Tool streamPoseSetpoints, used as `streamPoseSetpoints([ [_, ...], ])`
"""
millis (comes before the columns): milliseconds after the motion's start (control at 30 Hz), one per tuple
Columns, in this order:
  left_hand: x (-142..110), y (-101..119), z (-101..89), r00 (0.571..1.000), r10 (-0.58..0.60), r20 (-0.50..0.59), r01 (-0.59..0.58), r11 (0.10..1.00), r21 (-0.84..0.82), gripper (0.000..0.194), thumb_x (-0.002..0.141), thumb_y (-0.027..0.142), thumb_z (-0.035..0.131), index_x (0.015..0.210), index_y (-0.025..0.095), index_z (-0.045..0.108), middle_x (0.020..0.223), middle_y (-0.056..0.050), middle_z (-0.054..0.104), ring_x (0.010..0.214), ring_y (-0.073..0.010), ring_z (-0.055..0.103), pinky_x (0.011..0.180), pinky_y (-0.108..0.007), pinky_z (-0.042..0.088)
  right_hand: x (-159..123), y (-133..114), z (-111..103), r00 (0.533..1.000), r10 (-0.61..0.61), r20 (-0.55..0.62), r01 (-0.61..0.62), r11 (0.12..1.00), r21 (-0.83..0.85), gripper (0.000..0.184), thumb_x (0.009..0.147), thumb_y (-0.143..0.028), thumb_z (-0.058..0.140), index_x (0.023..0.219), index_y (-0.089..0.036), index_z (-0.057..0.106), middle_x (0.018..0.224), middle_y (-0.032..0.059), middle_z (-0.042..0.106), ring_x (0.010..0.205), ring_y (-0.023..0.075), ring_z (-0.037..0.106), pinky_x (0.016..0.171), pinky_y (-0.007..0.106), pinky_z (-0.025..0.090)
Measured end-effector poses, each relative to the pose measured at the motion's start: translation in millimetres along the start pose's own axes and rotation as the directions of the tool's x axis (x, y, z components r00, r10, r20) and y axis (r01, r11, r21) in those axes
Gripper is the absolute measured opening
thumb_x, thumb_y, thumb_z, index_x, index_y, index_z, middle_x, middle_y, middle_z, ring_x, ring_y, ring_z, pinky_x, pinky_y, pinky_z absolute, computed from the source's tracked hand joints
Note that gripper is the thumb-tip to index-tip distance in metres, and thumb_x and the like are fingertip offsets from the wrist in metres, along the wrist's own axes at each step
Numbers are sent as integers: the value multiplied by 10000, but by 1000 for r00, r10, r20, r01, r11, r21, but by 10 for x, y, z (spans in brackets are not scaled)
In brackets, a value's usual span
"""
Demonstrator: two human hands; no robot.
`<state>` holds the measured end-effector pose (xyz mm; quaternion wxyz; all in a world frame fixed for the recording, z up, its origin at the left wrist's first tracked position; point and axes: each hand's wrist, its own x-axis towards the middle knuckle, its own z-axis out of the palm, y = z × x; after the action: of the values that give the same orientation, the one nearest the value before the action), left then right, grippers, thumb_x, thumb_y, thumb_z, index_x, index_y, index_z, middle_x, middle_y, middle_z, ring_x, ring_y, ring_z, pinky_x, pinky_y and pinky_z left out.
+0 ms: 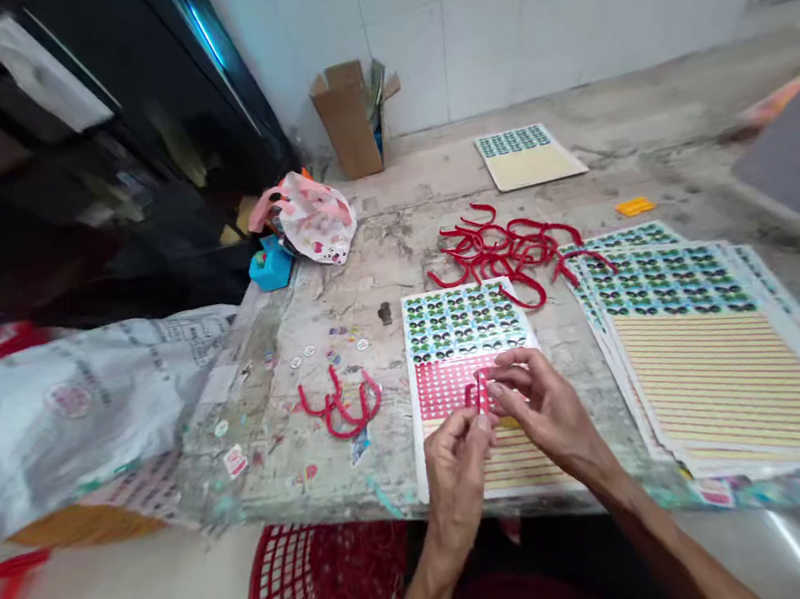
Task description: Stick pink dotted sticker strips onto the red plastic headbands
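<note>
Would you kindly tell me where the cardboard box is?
In the head view, the cardboard box stands just left of centre near the tiled wall, beyond the patterned bag.

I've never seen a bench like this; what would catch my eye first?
The tangle of red strips on the table stands out first. Nearer, the left hand and right hand hold a red piece over a printed sheet. A red basket sits below the table's edge.

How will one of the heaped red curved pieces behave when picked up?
Probably stiff or springy rather than limp: the heaped red curved pieces hold their arcs. Likely light, since each looks thin. Lifting one may drag neighbours, because many overlap.
</note>
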<state>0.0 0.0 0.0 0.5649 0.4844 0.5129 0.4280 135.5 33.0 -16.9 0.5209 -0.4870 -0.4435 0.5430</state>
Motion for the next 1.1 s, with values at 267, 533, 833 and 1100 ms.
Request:
streamPoseSetpoints([
  [267,3,46,-5,998,50,48,-50,999,12,246,867,318,499,714,144,582,631,8,506,619,-123,449,604,-239,361,-42,-38,-17,982,32,184,-58,989,135,236,747,-276,718,920,-200,576,841,7,569,782,130,545,654,235,476],
  [533,61,-39,-112,984,50,171,-59,997,46,248,883,323,467,782,147,608,678,-16,553,654,-142,506,630,-250,411,193,-64,-47,982,-9,188,46,980,-192,377,899,-434,465,656,-165,567,548,-18,561,502,108,543,504,231,454],
  [833,513,-386,-848,901,431,-47,-269,641,719,181,849,218,435,841,168,609,964,-101,571,924,-236,559,831,-403,468,1129,186,-808,924,-368,-106,183,666,-723,186,758,-319,582,834,-161,642,858,109,606,877,281,526,818,437,398],
  [1100,559,-259,-993,816,562,-135,-204,500,841,249,826,222,475,1007,101,594,1094,-191,554,1066,-322,517,917,-504,426,971,-94,-817,900,-431,-65,273,672,-688,173,834,-334,509,833,-188,601,838,83,602,818,241,513,799,390,390],
])
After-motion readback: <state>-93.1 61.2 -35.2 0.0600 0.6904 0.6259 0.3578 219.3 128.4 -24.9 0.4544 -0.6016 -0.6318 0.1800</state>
